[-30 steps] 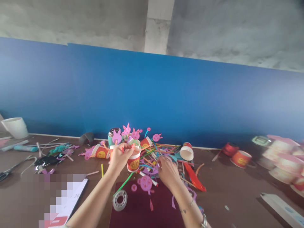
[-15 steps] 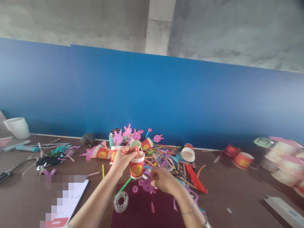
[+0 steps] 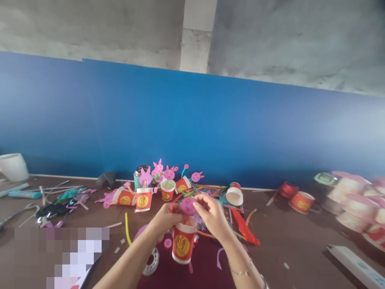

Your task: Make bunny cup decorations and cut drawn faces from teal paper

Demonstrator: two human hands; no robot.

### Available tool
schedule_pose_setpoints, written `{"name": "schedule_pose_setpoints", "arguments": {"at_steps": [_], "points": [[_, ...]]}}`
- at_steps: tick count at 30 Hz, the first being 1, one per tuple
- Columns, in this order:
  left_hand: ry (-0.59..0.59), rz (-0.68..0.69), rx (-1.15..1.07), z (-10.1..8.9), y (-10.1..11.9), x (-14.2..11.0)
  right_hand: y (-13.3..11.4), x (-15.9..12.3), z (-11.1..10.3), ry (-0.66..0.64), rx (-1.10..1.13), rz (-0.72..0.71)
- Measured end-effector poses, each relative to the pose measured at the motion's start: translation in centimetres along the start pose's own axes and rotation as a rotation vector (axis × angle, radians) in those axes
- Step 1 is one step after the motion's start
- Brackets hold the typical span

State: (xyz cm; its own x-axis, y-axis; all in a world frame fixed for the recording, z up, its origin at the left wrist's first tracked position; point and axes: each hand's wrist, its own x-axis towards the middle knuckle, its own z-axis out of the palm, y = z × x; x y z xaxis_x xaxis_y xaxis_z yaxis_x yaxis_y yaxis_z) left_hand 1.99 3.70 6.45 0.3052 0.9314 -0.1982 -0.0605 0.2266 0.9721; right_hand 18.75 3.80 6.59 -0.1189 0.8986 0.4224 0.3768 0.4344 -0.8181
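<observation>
My left hand (image 3: pixel 167 220) is closed at the rim of a red paper cup (image 3: pixel 183 243) with a yellow emblem. The cup is held upright over a dark maroon mat (image 3: pixel 207 265). A short red-orange straw rises from the cup beside my fingers. Between the thumb and fingers of my right hand (image 3: pixel 208 212) is a round pink paper face cutout (image 3: pixel 188 205), held upright just above the cup at the straw. Whether cutout and straw touch I cannot tell. A small pink paper disc (image 3: pixel 167 243) and a roll of tape (image 3: pixel 150 261) lie near my left wrist.
Behind stand similar cups with pink animal faces on straws, including one red cup (image 3: pixel 143 200). Coloured straws and paper scraps are heaped at the centre. An empty cup (image 3: pixel 234 195) lies tipped over. Stacked cups (image 3: pixel 357 200) stand far right, a white mug (image 3: pixel 13 167) far left.
My left hand has brought the cup nearer and lower. My right hand has picked the pink face cutout up from the mat and carried it to the cup's top.
</observation>
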Motion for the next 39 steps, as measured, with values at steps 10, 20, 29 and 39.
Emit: {"name": "schedule_pose_setpoints", "arguments": {"at_steps": [10, 20, 29, 39], "points": [[-0.003, -0.044, -0.03, 0.4, 0.2, -0.3, -0.2, -0.1, -0.1, -0.022, -0.133, -0.061], [-0.022, -0.012, -0.011, 0.1, -0.5, 0.2, 0.1, -0.2, 0.1, -0.072, -0.055, -0.027], [0.014, -0.028, -0.023, 0.4, -0.3, 0.1, 1.2, 0.1, 0.0, -0.048, 0.001, 0.018], [0.059, -0.074, -0.033, 0.4, -0.3, 0.1, -0.1, -0.2, 0.3, -0.019, -0.116, -0.026]]}}
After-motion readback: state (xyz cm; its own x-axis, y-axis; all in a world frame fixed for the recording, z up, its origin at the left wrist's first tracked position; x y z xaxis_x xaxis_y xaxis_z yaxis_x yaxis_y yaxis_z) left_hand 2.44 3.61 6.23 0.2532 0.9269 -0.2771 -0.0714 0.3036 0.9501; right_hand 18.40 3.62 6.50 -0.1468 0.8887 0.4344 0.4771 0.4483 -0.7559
